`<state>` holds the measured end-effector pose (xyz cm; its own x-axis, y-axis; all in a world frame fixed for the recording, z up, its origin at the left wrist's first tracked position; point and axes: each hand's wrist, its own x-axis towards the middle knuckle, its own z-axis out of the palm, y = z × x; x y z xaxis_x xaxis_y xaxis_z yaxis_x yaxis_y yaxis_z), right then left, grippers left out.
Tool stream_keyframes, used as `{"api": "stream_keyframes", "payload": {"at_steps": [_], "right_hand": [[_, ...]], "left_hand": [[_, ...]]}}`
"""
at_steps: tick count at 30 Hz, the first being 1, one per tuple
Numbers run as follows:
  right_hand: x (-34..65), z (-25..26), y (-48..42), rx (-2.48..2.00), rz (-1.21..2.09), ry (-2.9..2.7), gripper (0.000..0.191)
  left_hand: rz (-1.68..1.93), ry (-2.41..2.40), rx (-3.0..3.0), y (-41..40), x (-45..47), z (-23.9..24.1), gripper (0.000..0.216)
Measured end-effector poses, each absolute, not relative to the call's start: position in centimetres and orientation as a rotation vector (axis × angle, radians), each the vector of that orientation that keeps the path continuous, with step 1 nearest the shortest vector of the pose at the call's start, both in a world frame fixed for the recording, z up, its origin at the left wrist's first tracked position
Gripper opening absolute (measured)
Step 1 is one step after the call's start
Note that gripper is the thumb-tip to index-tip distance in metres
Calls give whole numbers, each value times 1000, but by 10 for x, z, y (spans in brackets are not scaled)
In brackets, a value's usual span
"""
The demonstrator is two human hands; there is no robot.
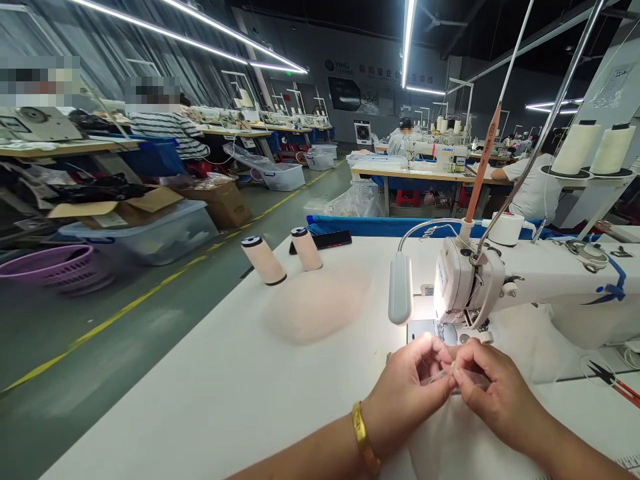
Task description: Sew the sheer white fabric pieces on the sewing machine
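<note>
My left hand [413, 387] and my right hand [493, 390] meet just in front of the needle area of a white sewing machine [470, 280]. Between their fingertips both pinch a thin, pale sheer fabric [445, 440], which hangs down over the table edge toward me. More pale fabric [525, 337] lies under the machine arm. A lit lamp [401, 290] on a bent neck hangs left of the needle. The exact edge held in the fingers is mostly hidden by them.
On the white table [210, 393] lie a flat sheer pale piece [320, 303], two peach thread cones [263, 260] and a dark phone [327, 241]. Red-handled snippers [617, 383] rest at the right. Co-workers sit at other machines beyond; boxes and a purple basket [60, 267] stand left.
</note>
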<state>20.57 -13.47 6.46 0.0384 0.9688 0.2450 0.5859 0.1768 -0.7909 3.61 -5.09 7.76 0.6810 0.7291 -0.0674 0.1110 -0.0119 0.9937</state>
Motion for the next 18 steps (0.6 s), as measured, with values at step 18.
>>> {"api": "stream_keyframes", "payload": {"at_steps": [18], "right_hand": [[205,66,-135,-1503,594,-1543,20]], "left_hand": [[564,626,1437,-45,31,73,33]]}}
